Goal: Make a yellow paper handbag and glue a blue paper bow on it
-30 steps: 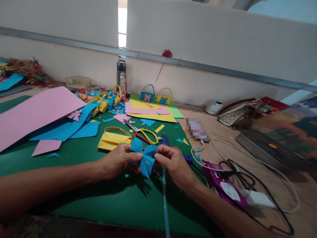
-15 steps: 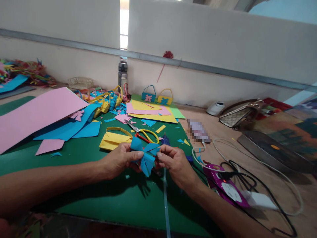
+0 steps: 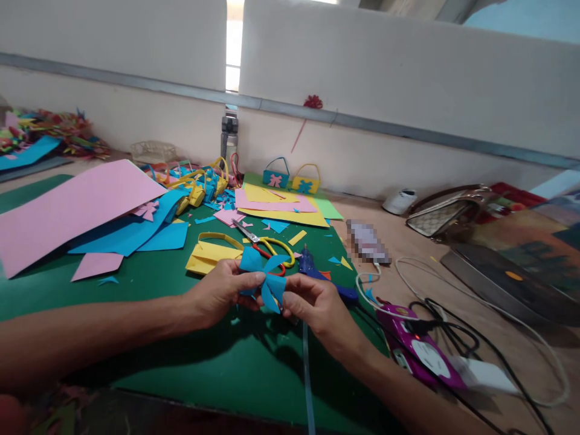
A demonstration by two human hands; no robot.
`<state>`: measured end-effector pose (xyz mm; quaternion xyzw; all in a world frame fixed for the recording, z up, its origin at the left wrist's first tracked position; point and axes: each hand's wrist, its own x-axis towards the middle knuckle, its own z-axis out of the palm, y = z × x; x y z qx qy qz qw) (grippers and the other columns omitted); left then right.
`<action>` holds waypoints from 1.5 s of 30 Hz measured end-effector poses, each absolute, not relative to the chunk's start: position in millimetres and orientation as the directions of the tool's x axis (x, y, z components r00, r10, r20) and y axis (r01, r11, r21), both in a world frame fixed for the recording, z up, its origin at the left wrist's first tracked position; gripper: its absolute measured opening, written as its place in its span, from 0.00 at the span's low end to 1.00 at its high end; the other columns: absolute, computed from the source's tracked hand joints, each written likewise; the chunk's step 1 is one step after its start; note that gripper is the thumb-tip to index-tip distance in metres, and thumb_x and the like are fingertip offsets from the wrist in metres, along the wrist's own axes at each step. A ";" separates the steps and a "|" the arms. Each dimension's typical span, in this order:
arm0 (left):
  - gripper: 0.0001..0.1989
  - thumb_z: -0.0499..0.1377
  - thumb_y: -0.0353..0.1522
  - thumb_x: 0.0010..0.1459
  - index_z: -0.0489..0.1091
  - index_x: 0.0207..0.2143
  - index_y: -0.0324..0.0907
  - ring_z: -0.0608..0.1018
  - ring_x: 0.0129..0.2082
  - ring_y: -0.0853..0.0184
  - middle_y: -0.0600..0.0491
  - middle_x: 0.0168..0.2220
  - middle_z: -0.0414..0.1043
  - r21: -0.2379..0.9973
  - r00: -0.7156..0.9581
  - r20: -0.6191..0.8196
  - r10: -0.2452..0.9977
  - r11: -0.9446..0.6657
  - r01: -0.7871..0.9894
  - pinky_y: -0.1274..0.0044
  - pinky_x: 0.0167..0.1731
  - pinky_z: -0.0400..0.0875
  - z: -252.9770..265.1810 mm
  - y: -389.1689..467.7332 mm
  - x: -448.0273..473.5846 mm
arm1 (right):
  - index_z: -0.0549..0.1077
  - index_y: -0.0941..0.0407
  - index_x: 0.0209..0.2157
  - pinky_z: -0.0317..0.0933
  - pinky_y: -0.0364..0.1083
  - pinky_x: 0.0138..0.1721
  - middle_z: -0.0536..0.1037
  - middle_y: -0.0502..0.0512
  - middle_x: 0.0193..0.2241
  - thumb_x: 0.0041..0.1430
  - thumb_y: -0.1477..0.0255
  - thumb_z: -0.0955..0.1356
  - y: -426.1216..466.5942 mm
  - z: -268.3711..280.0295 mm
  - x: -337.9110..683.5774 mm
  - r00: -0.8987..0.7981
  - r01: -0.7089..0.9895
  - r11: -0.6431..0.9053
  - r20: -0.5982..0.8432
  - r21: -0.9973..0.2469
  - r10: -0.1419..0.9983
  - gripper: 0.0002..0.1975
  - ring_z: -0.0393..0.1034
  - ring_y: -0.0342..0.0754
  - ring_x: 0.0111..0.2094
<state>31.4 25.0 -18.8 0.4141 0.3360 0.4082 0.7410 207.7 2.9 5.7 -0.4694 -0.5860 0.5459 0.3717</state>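
A blue paper bow (image 3: 273,289) with several petal-like lobes is held up over the green mat (image 3: 190,368). My left hand (image 3: 226,287) pinches it near its centre, thumb on top. My right hand (image 3: 312,302) has its thumb and fingers closed on the lower right lobes. Just beyond my left hand lies a yellow paper bag (image 3: 211,257) with a looped handle. Behind the bow rest scissors (image 3: 276,246) with yellow and red handles, blades pointing away to the left. A blue glue gun (image 3: 308,264) lies beyond my right hand, partly hidden by it.
Pink sheets (image 3: 81,208) and blue sheets (image 3: 136,232) lie at left. Small paper bags (image 3: 197,190) are heaped behind. A blue bag (image 3: 276,177) and a yellow bag (image 3: 306,183) stand by the wall. A purple power strip (image 3: 419,344) with cables, and a phone (image 3: 368,241), lie right.
My right hand has moved slightly down and left on the bow, whose lobes now sit turned differently. More of the glue gun shows. The whole view has shifted slightly.
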 end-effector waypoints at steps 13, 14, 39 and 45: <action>0.12 0.66 0.36 0.45 0.72 0.26 0.36 0.72 0.22 0.70 0.52 0.23 0.71 0.864 0.330 -0.169 0.929 0.300 -0.404 0.79 0.22 0.69 -12.1 25.2 31.8 | 0.73 0.57 0.25 0.55 0.41 0.23 0.70 0.47 0.20 0.50 0.71 0.67 -0.9 4.0 206.5 -0.216 0.336 0.048 -0.027 -0.941 0.976 0.04 0.60 0.41 0.21; 0.11 0.66 0.36 0.45 0.72 0.26 0.36 0.72 0.22 0.71 0.53 0.23 0.70 0.859 0.324 -0.177 0.929 0.307 -0.409 0.79 0.22 0.68 -12.0 25.8 31.8 | 0.74 0.57 0.28 0.56 0.41 0.23 0.72 0.48 0.23 0.50 0.70 0.68 -0.4 3.5 206.8 -0.204 0.360 0.062 -0.014 -0.931 0.979 0.05 0.60 0.41 0.21; 0.11 0.68 0.34 0.40 0.72 0.22 0.35 0.72 0.18 0.71 0.52 0.19 0.71 0.905 0.408 -0.249 0.878 0.361 -0.224 0.79 0.21 0.68 -16.0 28.1 30.5 | 0.66 0.56 0.19 0.56 0.42 0.23 0.67 0.47 0.17 0.53 0.72 0.64 9.7 16.1 215.4 -0.253 0.487 0.212 0.095 -0.847 0.963 0.11 0.60 0.41 0.21; 0.10 0.66 0.31 0.42 0.70 0.26 0.36 0.75 0.21 0.69 0.51 0.25 0.74 0.893 0.276 -0.213 0.937 0.301 -0.334 0.76 0.25 0.72 -10.9 41.4 26.6 | 0.68 0.55 0.31 0.63 0.45 0.31 0.73 0.52 0.27 0.57 0.65 0.64 23.7 30.4 233.6 -0.003 0.417 0.308 0.337 -0.855 0.941 0.08 0.68 0.45 0.28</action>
